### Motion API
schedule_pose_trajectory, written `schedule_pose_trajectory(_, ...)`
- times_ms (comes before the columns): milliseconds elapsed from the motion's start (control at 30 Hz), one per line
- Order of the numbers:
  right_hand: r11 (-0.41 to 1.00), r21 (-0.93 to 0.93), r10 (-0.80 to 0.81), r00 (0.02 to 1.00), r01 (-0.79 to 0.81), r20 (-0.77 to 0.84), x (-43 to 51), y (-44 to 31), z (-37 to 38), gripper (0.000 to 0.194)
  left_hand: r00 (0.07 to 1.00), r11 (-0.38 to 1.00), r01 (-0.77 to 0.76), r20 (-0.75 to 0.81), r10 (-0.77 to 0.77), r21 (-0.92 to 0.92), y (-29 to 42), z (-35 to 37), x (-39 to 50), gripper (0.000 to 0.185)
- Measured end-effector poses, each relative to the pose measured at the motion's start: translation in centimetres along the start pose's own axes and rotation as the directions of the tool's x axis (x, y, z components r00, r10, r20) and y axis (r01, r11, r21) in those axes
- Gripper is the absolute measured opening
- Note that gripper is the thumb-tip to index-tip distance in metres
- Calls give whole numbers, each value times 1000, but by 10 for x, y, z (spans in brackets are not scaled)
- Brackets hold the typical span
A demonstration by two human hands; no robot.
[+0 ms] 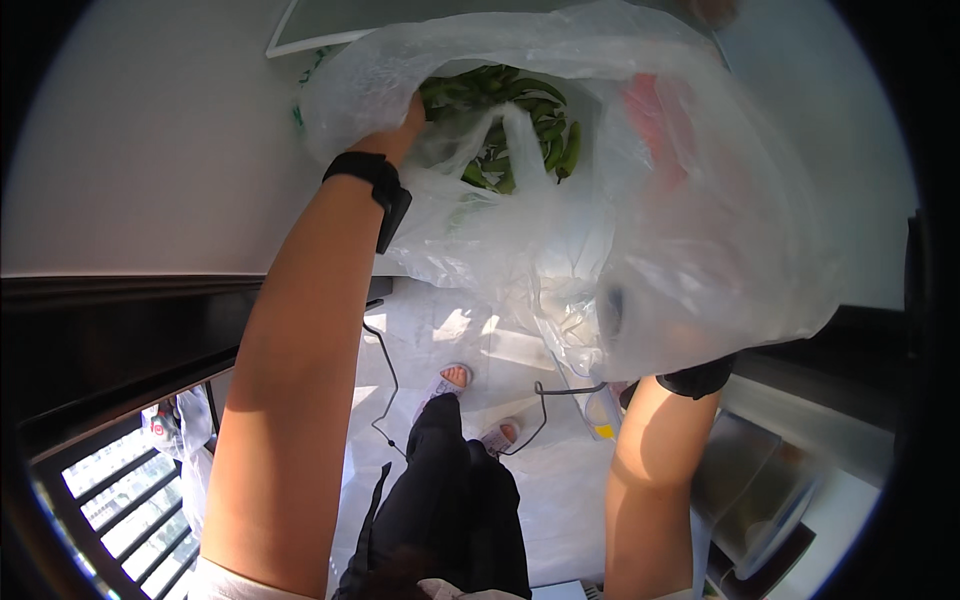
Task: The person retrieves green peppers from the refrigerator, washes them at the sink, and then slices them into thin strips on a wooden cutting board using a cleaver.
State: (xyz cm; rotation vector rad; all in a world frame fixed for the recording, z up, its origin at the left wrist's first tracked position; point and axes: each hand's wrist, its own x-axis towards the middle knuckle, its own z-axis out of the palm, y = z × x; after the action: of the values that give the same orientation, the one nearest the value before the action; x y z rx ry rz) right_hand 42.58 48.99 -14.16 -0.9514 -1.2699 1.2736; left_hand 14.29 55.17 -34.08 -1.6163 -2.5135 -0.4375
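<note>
A large translucent plastic bag (720, 247) spreads before me, its mouth gaping at the upper middle. Through the mouth show several curved green pods (555, 142), perhaps peppers or beans. My left hand (406, 127) reaches in at the left side of the opening, beside the pods. Bag film covers its fingers, so its grip is hidden. On the right, my forearm goes up under or into the bag. My right hand (686, 337) is only a faint skin-toned blur through the film. A pinkish-red patch (652, 112) shows through the plastic at the upper right.
White surface (150, 150) lies left of the bag, with a dark edge (135, 300) below. A white-framed panel (330, 37) is at the top. Slatted bars (135, 517) are lower left, a clear container (757, 487) lower right. Thin dark cables (384, 360) hang above the pale floor.
</note>
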Motion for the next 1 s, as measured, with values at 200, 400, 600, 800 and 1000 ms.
schedule_pose_trajectory(200,993,-95,-68,998,69,8,12,12,4,44,920,926,-343,-254,298,-159,-32,9,-19,34)
schedule_pose_trajectory(400,977,-212,-69,937,-6,-342,-93,95,-46,61,985,982,-165,25,168,-94,32,-91,-65,16)
schedule_pose_trajectory(600,694,392,712,654,-604,-254,-168,167,-38,53,786,635,-619,-352,509,-463,44,-174,-106,34)
schedule_pose_trajectory(800,671,570,599,800,-474,-40,-63,152,24,45,870,686,-475,-412,271,-551,32,-248,-192,20)
schedule_pose_trajectory(1000,587,768,448,893,-258,-43,81,158,83,37,992,920,128,40,-122,-371,5,-253,-229,33)
